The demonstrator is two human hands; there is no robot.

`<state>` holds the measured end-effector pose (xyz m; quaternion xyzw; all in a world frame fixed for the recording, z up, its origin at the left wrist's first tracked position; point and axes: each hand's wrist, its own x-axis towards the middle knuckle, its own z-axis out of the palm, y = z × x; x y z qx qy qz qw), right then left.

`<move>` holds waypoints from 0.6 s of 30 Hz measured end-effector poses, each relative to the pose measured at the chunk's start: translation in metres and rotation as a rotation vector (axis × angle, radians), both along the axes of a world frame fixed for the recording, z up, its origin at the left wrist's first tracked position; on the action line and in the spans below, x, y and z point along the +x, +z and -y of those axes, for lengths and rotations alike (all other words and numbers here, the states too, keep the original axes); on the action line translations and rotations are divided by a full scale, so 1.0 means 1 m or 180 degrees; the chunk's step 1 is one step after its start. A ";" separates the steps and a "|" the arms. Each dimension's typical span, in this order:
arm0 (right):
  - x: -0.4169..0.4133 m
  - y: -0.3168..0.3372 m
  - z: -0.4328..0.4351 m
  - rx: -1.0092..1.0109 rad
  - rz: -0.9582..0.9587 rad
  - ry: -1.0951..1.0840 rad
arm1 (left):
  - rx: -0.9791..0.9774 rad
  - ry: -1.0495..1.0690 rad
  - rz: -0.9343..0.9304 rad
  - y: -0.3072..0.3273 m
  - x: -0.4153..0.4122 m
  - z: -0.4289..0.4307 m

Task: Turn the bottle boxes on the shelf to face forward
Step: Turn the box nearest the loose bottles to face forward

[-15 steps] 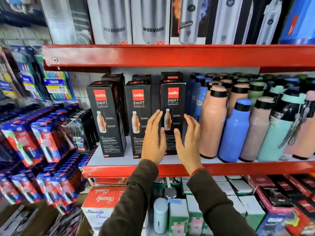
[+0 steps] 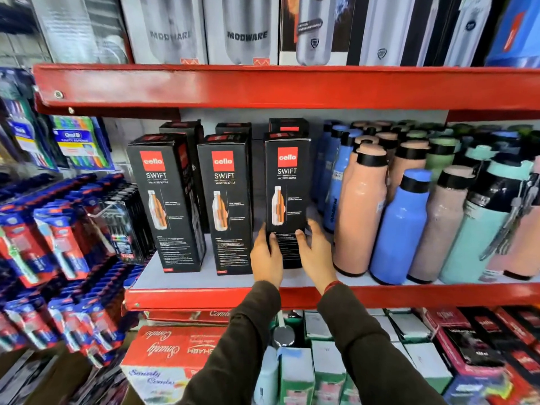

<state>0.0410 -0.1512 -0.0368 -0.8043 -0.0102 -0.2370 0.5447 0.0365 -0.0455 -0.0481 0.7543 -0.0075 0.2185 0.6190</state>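
Now | both hands (image 2: pixel 266 252) (image 2: pixel 317 252) clasp rightmost box (image 2: pixel 287 185) base | bottles (image 2: pixel 361 209) close right

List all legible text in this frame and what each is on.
"cello" / "SWIFT": left box, middle box, and right box held between the left hand and right hand.
"MODWARE": two silver cartons on the top shelf.
"Oral-B": toothbrush pack.
"Smartly Combo", upside down: red carton below.
Small print on the boxes, bottle labels, other packs: too blurred to read.
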 end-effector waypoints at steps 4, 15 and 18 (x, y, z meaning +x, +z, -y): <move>0.000 -0.004 0.002 0.0282 0.0054 -0.0018 | 0.0026 0.0178 0.0154 -0.002 0.001 0.003; -0.020 0.009 0.016 0.0478 0.0214 0.0169 | -0.0631 -0.0034 0.0533 0.010 -0.017 0.006; -0.026 0.015 0.018 0.0238 0.0226 0.0236 | -0.0960 -0.0050 0.0570 0.010 -0.020 0.007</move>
